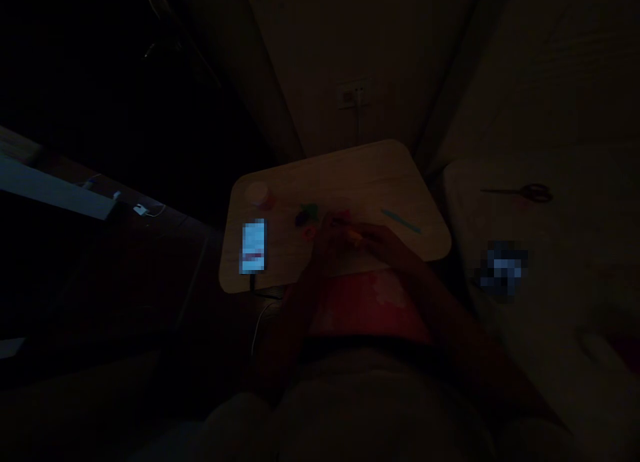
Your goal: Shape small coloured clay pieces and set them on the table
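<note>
- Pale wood-grained worktop with rounded corners (350, 171): its far edge faces the wall, its near edge runs beneath the person's forearms, and a dark gap parts its right edge from a pale, broad surface (565, 229).
- Left hand (327, 239) and right hand (376, 241): close to each other over the near half of the worktop, fingers bent inward. It is too dark to tell whether either grip is apart, together or clamped on something.
- Small orange-toned patch (355, 236): between the two hands; whether it is a held piece or a fingertip cannot be told.
- Small pinkish-red piece (344, 215): just beyond the fingers, well inside the edges.
- Green jagged-edged piece (310, 212), dark blue lump (301, 219) and small red piece (309, 233): clustered just left of the left hand, crowding that side.
- Long, flat teal strip (401, 221): slanting on the right, beyond the right hand, its near end toward the right edge.
- Pale pinkish cylindrical tub (260, 194): near the far left corner.
- Phone with a bright screen (253, 247): nearer than the tub, close to the left edge; a black cable leads from it over the near edge.
- Open room: plain wood runs from the hands up to the far edge, and between phone and cluster.
- Dark-handled scissors (520, 193): on the pale surface, blades toward the worktop.
</note>
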`<state>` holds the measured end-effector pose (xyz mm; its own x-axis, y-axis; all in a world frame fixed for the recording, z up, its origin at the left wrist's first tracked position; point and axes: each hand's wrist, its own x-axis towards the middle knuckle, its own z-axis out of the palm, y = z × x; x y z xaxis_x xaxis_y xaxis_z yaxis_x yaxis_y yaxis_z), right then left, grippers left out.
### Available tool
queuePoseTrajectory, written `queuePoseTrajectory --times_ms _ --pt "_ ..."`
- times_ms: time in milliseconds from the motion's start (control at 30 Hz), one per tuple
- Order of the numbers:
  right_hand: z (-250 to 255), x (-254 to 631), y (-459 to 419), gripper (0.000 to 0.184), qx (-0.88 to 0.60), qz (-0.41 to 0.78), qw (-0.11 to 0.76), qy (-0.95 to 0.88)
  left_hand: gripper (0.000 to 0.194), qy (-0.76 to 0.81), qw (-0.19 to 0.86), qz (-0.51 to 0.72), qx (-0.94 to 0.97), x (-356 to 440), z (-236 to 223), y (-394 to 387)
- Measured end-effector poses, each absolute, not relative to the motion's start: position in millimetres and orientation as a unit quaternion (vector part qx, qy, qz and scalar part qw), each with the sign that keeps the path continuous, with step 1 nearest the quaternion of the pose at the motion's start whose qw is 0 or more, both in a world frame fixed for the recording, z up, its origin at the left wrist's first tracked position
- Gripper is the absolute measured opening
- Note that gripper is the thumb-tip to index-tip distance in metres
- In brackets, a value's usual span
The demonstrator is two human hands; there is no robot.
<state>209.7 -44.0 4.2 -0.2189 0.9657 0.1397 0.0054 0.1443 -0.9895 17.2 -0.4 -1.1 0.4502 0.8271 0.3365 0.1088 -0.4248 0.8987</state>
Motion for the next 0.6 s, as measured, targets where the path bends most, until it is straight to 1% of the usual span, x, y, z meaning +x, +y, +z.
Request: queuePoseTrajectory --times_ms 133,300,400,500,600 --pt "4.2 211.7 -45.5 0.04 -0.417 0.504 0.46 -0.6 0.052 0.305 0.423 0.405 0.751 19.4 -5.0 -0.5" --pt "-3.6 215.8 -43.8 0.045 -0.426 0.503 0.463 -0.593 0.047 0.296 0.422 0.394 0.761 23.7 -3.7 -0.5" --pt "-5.6 215.3 -42.8 0.042 -0.438 0.5 0.475 -0.577 0.044 0.254 0.42 0.397 0.776 24.9 -1.8 -0.2" --pt "-4.7 212.9 -41.9 0.04 -0.442 0.499 0.486 -0.565 0.048 0.225 0.421 0.399 0.783 26.2 -0.8 -1.1" --pt "-4.4 210.9 -41.0 0.043 -0.446 0.496 0.48 -0.57 0.056 0.237 0.428 0.396 0.777 27.4 0.4 -2.7"
